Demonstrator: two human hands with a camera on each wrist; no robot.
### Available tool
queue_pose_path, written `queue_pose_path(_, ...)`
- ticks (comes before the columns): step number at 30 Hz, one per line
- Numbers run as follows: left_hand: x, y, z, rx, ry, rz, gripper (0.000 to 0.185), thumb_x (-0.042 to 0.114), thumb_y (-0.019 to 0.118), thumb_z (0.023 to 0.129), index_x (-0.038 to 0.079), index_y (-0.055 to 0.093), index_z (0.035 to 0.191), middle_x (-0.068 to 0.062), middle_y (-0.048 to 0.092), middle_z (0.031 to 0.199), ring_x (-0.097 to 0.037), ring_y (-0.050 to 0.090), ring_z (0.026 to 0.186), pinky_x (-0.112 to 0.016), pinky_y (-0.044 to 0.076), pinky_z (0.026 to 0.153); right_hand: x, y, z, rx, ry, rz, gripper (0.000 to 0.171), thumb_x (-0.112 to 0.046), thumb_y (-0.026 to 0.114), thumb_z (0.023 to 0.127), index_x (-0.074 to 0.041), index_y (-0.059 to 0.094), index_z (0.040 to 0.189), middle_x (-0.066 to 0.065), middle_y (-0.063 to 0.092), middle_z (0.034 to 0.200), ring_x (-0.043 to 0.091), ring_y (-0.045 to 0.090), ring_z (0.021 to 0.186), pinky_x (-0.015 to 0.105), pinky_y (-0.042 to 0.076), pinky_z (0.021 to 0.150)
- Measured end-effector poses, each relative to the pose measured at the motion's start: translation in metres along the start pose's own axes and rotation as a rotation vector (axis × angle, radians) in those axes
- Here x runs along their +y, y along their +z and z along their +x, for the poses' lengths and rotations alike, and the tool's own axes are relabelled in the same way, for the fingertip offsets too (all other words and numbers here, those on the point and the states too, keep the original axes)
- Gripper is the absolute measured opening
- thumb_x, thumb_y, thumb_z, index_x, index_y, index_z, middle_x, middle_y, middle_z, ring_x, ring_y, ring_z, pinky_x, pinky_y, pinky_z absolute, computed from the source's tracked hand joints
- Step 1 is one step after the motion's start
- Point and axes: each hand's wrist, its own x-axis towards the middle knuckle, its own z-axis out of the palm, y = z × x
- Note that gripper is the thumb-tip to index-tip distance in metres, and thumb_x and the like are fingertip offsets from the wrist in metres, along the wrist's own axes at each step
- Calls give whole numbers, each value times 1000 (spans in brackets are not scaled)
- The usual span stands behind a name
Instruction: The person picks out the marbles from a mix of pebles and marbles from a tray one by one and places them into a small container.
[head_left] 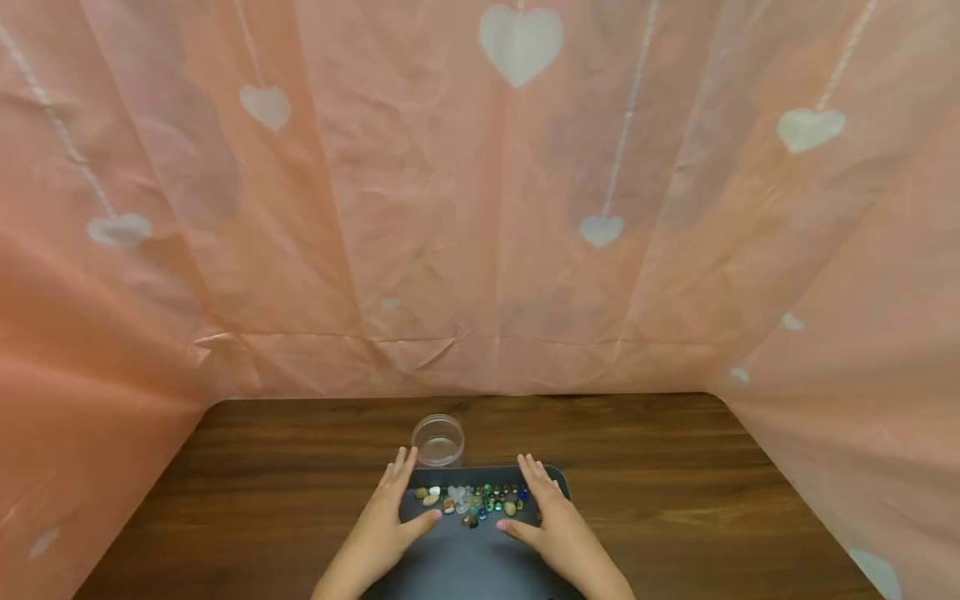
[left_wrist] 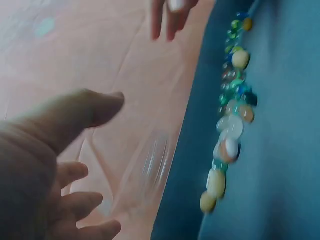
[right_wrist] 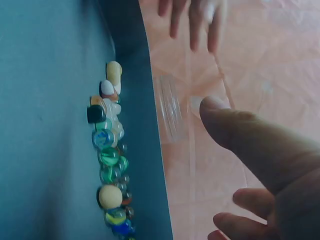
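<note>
Both hands lie flat on a dark tray (head_left: 457, 575) set on the wooden tabletop (head_left: 675, 500), with nothing held in either. The left hand (head_left: 390, 521) rests at the tray's left edge, fingers straight and spread, thumb turned inward toward the middle. The right hand (head_left: 555, 525) mirrors it at the right edge, fingers likewise extended and relaxed, thumb pointing left. Between the two hands, a little ahead of the thumbs, sits a cluster of small stones (head_left: 472, 498), mixed glass beads and pale pebbles. The cluster runs as a band across the tray from left to right, so its long axis spans the gap between the hands. Its left end lies just beside the left fingers, its right end just beside the right fingers; neither hand is plainly the nearer, and neither touches the stones as far as can be told. A clear round jar (head_left: 438, 439) stands upright on the tabletop just beyond the tray's far left corner, nearer the left fingertips. A pink heart-printed sheet (head_left: 480, 208) backs the scene.
</note>
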Motion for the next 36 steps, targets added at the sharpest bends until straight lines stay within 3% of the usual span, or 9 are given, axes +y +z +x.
queue_pose_path(7, -27, -18, -10, 40, -136, -168, 93, 36, 70, 92, 13, 12, 161, -27, 14, 163, -57, 23, 143, -71, 33, 106, 1, -5, -1, 70, 31, -4, 90, -36, 79, 83, -10, 32, 156, 21, 35, 158, 46, 41, 139, 64, 39, 106)
queue_pose_path(14, -48, -5, -15, 94, -166, -423, 80, 24, 66, 96, 0, 20, 157, -24, 21, 162, -40, 27, 148, -50, 32, 115, 2, -8, -1, 121, 49, 18, 83, -34, 78, 84, -14, 38, 154, 20, 47, 150, 47, 52, 130, 62, 47, 98)
queue_pose_path(21, -59, 6, -22, 155, -215, -481, 60, 26, 66, 96, 6, 45, 148, -17, 44, 153, -33, 41, 142, -30, 43, 109, 4, -5, -5, 145, 36, 46, 75, -26, 80, 83, -12, 47, 149, 20, 51, 147, 45, 53, 129, 59, 49, 98)
queue_pose_path(27, -70, 9, -19, 192, -249, -576, 59, 23, 67, 96, 9, 45, 149, -12, 50, 149, -21, 45, 138, -4, 40, 91, 6, 0, 0, 142, 20, 84, 66, -21, 81, 83, -7, 55, 142, 22, 57, 142, 41, 54, 130, 53, 49, 101)
queue_pose_path(31, -73, 10, -17, 190, -265, -597, 57, 23, 68, 95, 7, 49, 146, -14, 52, 147, -15, 51, 132, -5, 43, 90, 7, 3, 8, 136, 23, 145, 61, -15, 80, 82, -2, 58, 137, 21, 61, 137, 37, 58, 127, 45, 51, 98)
queue_pose_path(36, -76, 10, -17, 175, -277, -595, 57, 24, 67, 95, 7, 48, 146, -15, 52, 147, -24, 50, 135, -5, 43, 89, 10, 7, 17, 139, 8, 194, 49, -10, 80, 81, 3, 65, 126, 22, 68, 126, 36, 65, 118, 39, 55, 92)
